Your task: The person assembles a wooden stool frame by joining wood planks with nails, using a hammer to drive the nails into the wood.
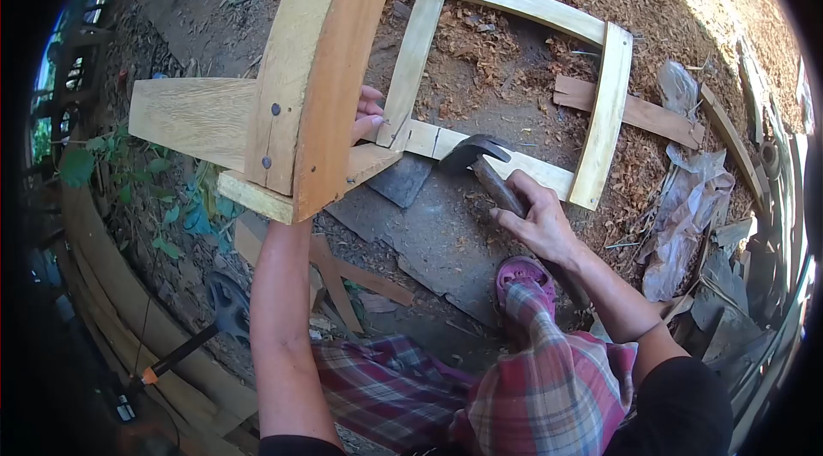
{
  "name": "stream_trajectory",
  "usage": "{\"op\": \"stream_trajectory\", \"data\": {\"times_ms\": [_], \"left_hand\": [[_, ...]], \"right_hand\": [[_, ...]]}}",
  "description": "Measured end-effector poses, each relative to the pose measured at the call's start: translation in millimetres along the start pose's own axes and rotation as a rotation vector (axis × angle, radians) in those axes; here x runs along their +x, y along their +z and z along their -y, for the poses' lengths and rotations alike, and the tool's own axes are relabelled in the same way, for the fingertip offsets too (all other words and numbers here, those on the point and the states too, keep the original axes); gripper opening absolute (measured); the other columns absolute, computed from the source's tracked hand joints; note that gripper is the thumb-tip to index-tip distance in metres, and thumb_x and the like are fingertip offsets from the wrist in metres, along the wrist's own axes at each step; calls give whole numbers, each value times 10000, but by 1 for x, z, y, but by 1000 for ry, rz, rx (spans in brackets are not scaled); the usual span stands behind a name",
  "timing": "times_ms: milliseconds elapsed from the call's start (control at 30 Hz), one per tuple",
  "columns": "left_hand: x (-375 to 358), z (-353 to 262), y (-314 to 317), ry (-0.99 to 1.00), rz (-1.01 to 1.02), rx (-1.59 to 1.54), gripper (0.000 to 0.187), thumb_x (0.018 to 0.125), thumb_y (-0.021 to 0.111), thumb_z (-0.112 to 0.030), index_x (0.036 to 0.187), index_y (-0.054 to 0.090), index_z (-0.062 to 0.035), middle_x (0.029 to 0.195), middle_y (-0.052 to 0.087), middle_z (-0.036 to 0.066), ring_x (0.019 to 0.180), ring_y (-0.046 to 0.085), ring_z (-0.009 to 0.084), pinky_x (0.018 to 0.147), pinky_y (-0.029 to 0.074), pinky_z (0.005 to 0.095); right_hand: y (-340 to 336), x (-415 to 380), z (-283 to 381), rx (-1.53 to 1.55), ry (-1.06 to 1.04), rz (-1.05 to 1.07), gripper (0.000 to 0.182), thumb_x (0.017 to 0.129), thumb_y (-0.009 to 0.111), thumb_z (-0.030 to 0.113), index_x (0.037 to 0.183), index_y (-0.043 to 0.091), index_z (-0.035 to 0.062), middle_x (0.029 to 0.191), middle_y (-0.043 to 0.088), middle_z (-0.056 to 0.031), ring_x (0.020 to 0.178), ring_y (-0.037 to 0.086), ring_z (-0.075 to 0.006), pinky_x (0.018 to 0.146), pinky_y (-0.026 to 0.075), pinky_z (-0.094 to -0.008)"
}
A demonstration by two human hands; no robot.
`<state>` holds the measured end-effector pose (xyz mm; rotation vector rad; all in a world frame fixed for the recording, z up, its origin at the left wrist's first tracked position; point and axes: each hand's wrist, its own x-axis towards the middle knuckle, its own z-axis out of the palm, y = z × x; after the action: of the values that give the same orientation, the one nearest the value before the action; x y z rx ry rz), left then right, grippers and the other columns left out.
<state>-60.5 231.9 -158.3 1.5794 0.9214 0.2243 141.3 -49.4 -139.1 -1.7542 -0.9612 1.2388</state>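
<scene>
My right hand is closed round the handle of a claw hammer. Its dark metal head is just above the frame's lower rail. My left hand reaches behind a thick upright board of the wooden frame, which hides most of the palm. Its thumb and fingers are drawn together at the corner where a crosspiece meets the lower rail. Something small and thin is at the fingertips, too small to name for sure. Nail heads show on the upright.
Wood shavings cover the ground. A loose plank lies under the frame's right end, near crumpled plastic. Offcuts lie below the left forearm. A pink clog is on my foot. A black wheel stands at left.
</scene>
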Motion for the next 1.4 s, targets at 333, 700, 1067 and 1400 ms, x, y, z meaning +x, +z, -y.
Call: {"op": "stream_trajectory", "data": {"times_ms": [333,700,1067,1400], "left_hand": [[17,5,-5,67,216,69,368,838,686,57,1181,589,-39,1005,639,27,923,618,92,860,522,252],[21,17,2,211,230,-29,238,806,687,96,1019,668,-9,1043,583,32,976,586,94,862,506,242],[19,3,-1,-31,299,-19,70,893,642,3,952,670,-22,928,654,16,859,615,91,800,512,255],[18,-10,2,164,257,338,89,873,655,-23,947,701,-2,915,638,36,872,590,115,798,462,259]], "right_hand": [[-4,14,10,-86,1,19,258,802,672,127,915,470,15,665,504,-150,598,526,-235,586,439,-385],[-4,14,20,-161,-5,-16,257,830,664,163,958,504,8,726,536,-167,660,570,-305,637,451,-424],[0,28,31,-207,-71,-36,279,872,635,201,1056,574,0,803,584,-178,745,604,-343,706,472,-444],[1,38,28,-303,-178,-64,312,885,630,228,1070,587,-20,837,594,-185,789,614,-339,745,481,-442]]}}
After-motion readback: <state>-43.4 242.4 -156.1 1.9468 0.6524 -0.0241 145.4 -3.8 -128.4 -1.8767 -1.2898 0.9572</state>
